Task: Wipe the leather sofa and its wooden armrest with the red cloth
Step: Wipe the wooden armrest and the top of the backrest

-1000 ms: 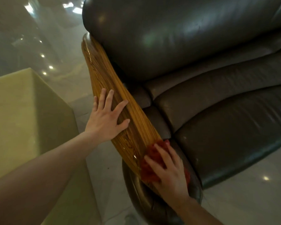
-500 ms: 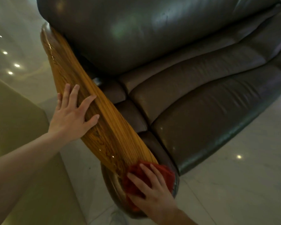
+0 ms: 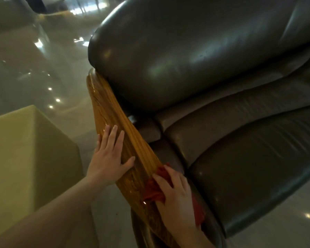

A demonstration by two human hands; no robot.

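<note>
A dark leather sofa (image 3: pixel 195 56) fills the right of the view, with a glossy wooden armrest (image 3: pixel 107 111) running from its back toward me. My left hand (image 3: pixel 109 158) lies flat on the armrest's outer side, fingers spread, holding nothing. My right hand (image 3: pixel 175 196) presses the red cloth (image 3: pixel 153 191) against the near end of the armrest. The cloth bunches under my palm and part of it sticks out on the seat side.
A pale yellow-green block (image 3: pixel 25 154) stands on the floor to the left of the armrest. Shiny light tiled floor (image 3: pixel 43 72) with lamp reflections surrounds the sofa. The seat cushion (image 3: pixel 258 167) is to the right.
My right hand has slid the red cloth back up from the armrest's rounded front end onto its wooden top. My left hand stays flat on the armrest. The view has shifted.
</note>
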